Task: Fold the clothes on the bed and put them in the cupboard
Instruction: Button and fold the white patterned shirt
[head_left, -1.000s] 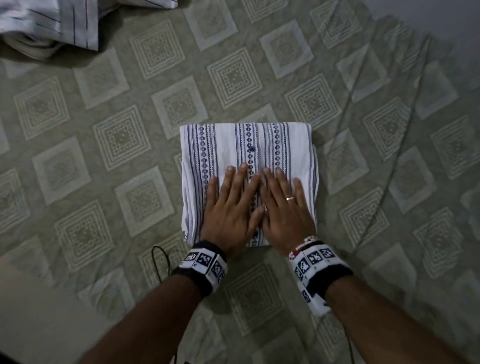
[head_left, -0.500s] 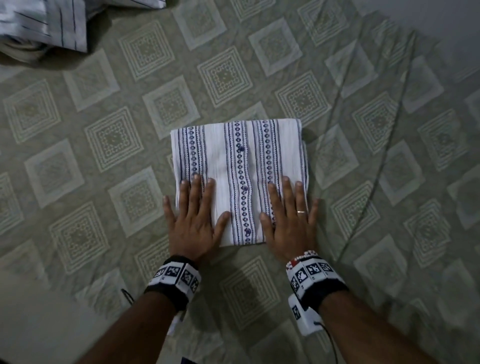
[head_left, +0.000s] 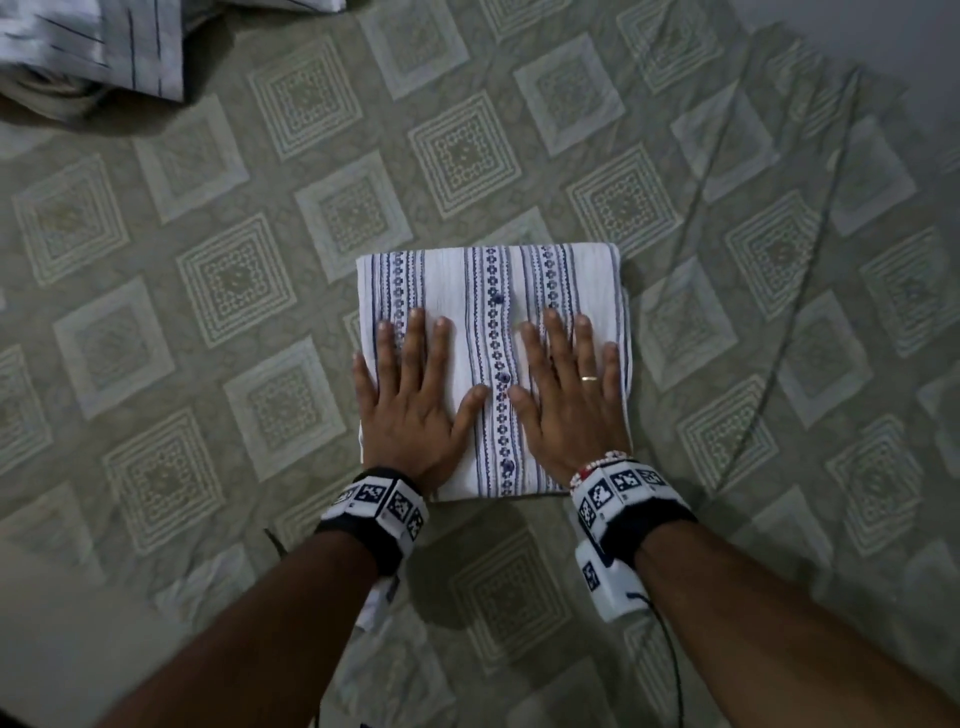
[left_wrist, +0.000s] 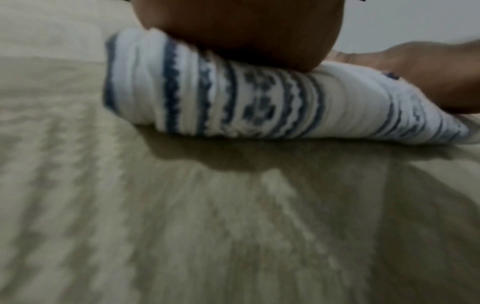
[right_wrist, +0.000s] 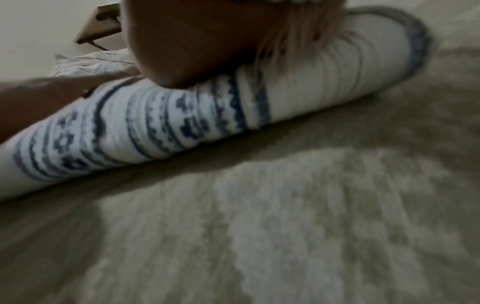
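A white shirt with blue patterned stripes (head_left: 493, 312) lies folded into a square on the bed's green patterned sheet (head_left: 234, 270). My left hand (head_left: 415, 395) lies flat on its left half, fingers straight and spread. On the right half my right hand (head_left: 571, 395), wearing a ring, presses flat the same way. Between my two thumbs runs the buttoned strip. In the left wrist view my palm (left_wrist: 239, 33) bears down on the folded shirt (left_wrist: 259, 102). The right wrist view shows my other palm (right_wrist: 194, 41) on the shirt's thick folded edge (right_wrist: 155, 123).
A rumpled white cloth with thin dark lines (head_left: 93, 47) lies at the far left corner of the bed. A grey wall (head_left: 883, 31) borders the bed at the top right. A wooden shelf (right_wrist: 101, 26) hangs on the wall in the right wrist view.
My hands started together at the shirt's middle, slid apart to its near corners, and now lie further up on its two halves. The shirt stayed in place.
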